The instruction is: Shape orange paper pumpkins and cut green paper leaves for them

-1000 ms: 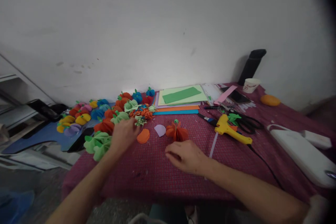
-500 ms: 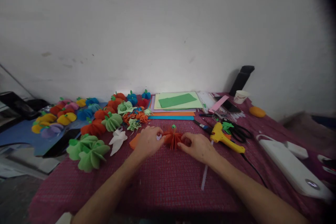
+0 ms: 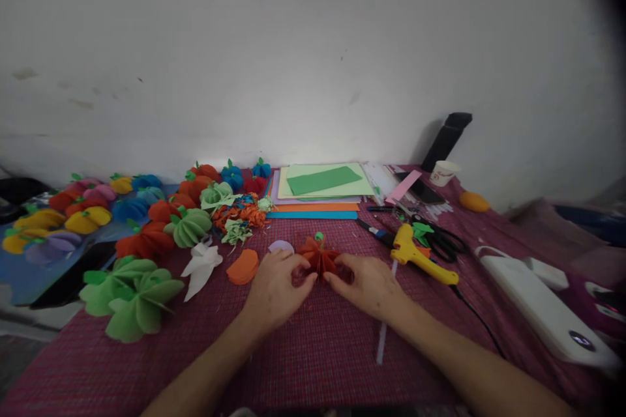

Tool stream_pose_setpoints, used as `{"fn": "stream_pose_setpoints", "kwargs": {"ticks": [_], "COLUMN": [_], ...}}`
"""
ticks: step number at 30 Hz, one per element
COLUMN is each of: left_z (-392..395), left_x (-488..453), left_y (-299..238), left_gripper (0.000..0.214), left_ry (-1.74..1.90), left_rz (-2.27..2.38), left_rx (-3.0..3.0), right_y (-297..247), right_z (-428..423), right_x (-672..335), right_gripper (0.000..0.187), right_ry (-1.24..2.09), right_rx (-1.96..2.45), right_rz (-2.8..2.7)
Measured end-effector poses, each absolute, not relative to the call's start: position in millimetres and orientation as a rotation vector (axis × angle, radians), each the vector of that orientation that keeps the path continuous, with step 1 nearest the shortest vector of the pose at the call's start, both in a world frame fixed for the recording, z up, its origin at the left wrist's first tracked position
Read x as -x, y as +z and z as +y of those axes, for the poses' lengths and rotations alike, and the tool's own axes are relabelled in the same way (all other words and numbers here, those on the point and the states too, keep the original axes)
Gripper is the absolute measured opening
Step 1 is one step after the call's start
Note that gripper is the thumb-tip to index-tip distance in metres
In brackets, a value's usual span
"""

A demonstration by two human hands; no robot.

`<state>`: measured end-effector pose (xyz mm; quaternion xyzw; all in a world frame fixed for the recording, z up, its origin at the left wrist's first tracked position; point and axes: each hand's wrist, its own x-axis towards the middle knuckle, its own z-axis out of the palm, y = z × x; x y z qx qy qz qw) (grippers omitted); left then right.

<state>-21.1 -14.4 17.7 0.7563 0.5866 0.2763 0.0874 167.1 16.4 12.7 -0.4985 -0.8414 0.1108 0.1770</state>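
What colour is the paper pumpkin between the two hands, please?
The paper pumpkin is orange-red, best seen in the head view.

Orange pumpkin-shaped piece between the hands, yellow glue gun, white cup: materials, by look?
Orange piece: paper or thin felt, matte; thin fanned leaves, texture too soft to settle which.
Yellow glue gun: probably hard plastic; smooth, evenly coloured body, sheen unclear.
White cup: likely paper, printed mark on its side; coating can't be told.

Craft workspace: glue gun, coloured paper

A paper cup between a tilted black object and a yellow-orange oval thing
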Motion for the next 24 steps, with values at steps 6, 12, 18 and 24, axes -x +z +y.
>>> {"fn": "stream_pose_setpoints", "kwargs": {"ticks": [6,12,18,24], "left_z": [-15.2,-15.0,-12.0,-11.0], "left_x": [17.3,16.3,14.1,4.3], "left_y": [16.0,14.0,9.0,4.2], "left_gripper": [0.017,0.018,0.020,0.025], "left_ry": [0.686,0.658,0.572,0.491], "left_rz": [1.775,1.807,1.873,1.996], "left_rx": [-2.212,-2.202,-2.282,-2.328], "right_y": [12.8,12.5,9.8,7.5], "right_z": [16.2,15.7,16.0,15.7], "right_x": [-165.0,-166.1,-165.4,-165.3], "right_gripper": [0.025,0.020,0.018,0.018], "right_ry": [0.309,0.317,0.280,0.300], "right_rx": [1.419,1.389,1.386,1.376], "right_rz": [-2.417,-2.435,-2.444,-2.365]}}
